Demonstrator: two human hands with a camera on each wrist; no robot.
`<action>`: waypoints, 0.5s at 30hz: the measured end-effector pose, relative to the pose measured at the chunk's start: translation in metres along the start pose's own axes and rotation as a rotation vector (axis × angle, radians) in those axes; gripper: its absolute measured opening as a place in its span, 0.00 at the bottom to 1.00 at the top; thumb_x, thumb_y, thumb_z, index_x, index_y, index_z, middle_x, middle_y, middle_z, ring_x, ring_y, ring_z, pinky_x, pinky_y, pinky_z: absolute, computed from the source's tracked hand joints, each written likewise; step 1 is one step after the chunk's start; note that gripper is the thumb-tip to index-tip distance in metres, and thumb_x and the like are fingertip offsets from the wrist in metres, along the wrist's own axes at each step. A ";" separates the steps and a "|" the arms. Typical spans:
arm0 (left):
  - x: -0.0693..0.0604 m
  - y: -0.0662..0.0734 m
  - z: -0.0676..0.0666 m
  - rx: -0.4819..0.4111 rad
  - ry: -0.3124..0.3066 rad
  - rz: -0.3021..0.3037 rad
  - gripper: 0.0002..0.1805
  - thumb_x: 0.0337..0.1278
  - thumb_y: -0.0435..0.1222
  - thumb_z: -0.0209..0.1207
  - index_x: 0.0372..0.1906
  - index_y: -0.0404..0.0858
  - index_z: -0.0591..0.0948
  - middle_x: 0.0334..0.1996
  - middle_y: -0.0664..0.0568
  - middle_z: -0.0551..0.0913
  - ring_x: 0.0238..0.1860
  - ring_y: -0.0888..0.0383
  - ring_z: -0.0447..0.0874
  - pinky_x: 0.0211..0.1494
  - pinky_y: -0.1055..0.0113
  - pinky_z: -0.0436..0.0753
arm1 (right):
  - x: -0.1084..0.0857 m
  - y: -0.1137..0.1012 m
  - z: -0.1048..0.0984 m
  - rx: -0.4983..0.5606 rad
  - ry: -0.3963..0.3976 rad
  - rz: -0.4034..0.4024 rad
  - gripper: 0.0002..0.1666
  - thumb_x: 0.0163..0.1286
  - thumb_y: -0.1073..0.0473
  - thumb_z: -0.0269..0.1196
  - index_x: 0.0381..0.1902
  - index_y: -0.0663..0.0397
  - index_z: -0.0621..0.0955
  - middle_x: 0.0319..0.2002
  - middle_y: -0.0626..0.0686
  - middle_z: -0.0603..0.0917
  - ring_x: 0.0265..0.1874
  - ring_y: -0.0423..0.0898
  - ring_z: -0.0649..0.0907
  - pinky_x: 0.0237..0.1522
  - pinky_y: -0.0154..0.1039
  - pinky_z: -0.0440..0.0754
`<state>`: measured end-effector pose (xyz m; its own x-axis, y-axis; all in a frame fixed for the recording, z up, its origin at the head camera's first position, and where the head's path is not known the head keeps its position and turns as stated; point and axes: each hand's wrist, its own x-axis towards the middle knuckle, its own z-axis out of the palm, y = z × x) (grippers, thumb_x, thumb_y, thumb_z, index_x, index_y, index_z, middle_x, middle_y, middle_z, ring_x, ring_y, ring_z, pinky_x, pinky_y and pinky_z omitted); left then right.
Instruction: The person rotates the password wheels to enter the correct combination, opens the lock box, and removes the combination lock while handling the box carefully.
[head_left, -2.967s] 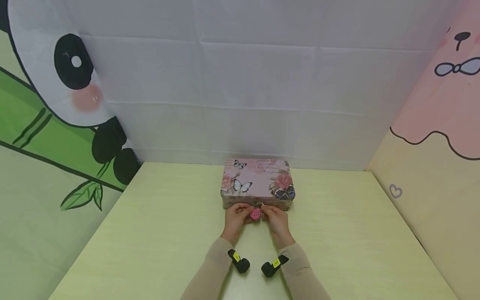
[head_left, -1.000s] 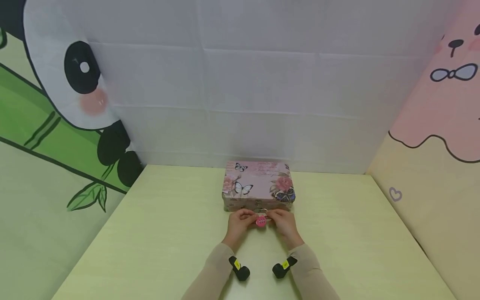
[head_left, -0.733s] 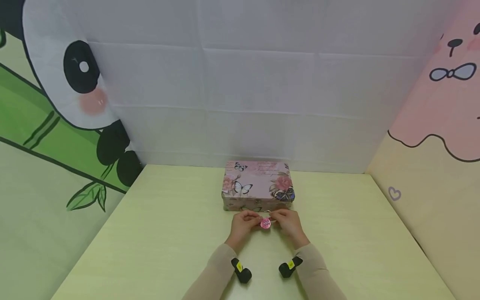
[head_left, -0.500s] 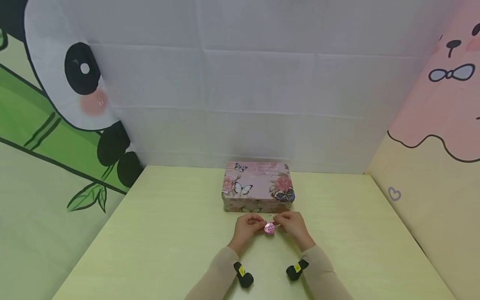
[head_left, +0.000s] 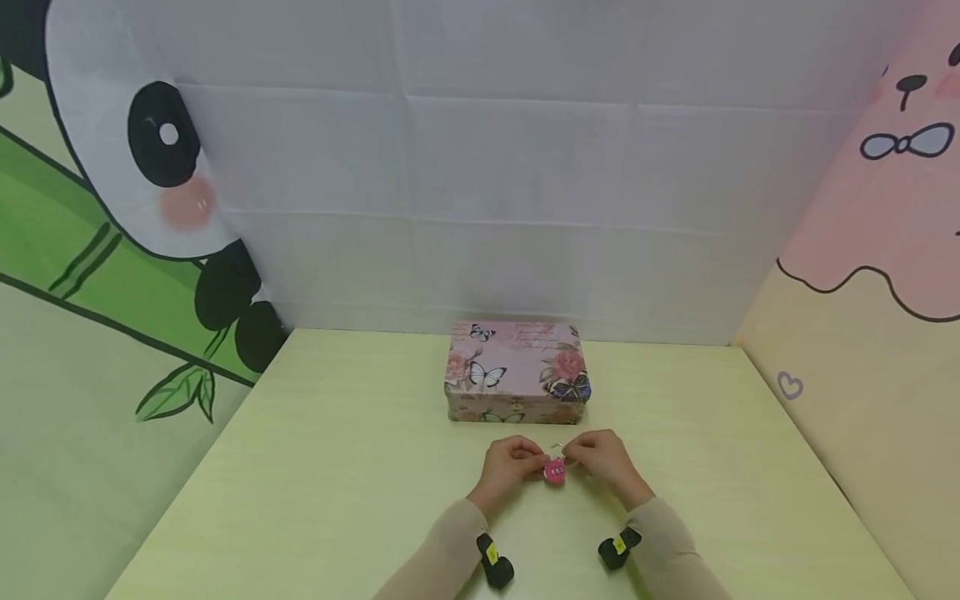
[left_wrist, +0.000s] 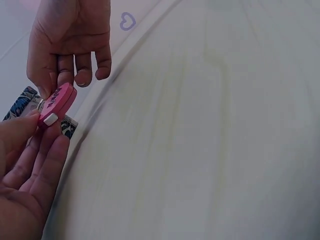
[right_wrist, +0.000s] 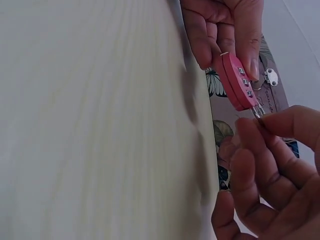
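Note:
A pink combination padlock with number wheels hangs between both hands, in front of the box. My left hand pinches the lock's body from the left. With thumb and forefinger my right hand pinches the metal shackle. In the right wrist view the dials face the box side. A pink floral box with butterflies stands behind the hands, its lid down. A silver clasp shows on its front, with no lock on it.
The box's back is close to the white wall cloth. A pale wooden table spreads around the hands. Black wrist cameras are strapped to both sleeves.
Both hands have drawn the padlock from the box's clasp, toward the person and to the right. The box has stayed in place.

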<state>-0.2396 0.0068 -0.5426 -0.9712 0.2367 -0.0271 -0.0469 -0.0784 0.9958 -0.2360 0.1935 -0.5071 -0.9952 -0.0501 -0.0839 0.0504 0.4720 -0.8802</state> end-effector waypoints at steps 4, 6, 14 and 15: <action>-0.002 0.000 0.004 -0.003 -0.017 -0.015 0.06 0.56 0.23 0.66 0.35 0.23 0.81 0.28 0.42 0.87 0.27 0.57 0.86 0.35 0.62 0.88 | -0.005 -0.002 -0.005 -0.040 -0.020 -0.002 0.08 0.63 0.64 0.64 0.28 0.64 0.87 0.24 0.52 0.85 0.24 0.43 0.79 0.23 0.34 0.75; -0.004 0.000 0.005 -0.015 -0.027 -0.023 0.06 0.55 0.23 0.66 0.35 0.22 0.81 0.28 0.42 0.87 0.28 0.57 0.87 0.36 0.62 0.88 | -0.007 -0.004 -0.007 -0.065 -0.027 0.007 0.08 0.63 0.65 0.64 0.28 0.63 0.87 0.23 0.51 0.85 0.24 0.43 0.79 0.24 0.34 0.75; -0.007 -0.003 0.012 0.006 -0.055 -0.027 0.05 0.55 0.22 0.66 0.33 0.23 0.81 0.27 0.43 0.86 0.28 0.58 0.86 0.35 0.63 0.88 | -0.013 -0.004 -0.012 -0.149 -0.052 0.013 0.06 0.60 0.66 0.65 0.25 0.60 0.86 0.21 0.48 0.83 0.22 0.42 0.76 0.23 0.35 0.73; -0.007 -0.004 0.013 0.015 -0.056 -0.028 0.04 0.55 0.22 0.66 0.33 0.24 0.81 0.27 0.44 0.86 0.27 0.58 0.86 0.34 0.64 0.88 | -0.014 -0.003 -0.013 -0.149 -0.059 0.011 0.06 0.60 0.66 0.65 0.25 0.60 0.86 0.21 0.48 0.83 0.22 0.42 0.75 0.23 0.35 0.73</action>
<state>-0.2292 0.0179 -0.5452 -0.9549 0.2926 -0.0504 -0.0699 -0.0564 0.9960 -0.2230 0.2042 -0.4968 -0.9878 -0.0941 -0.1243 0.0437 0.5978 -0.8005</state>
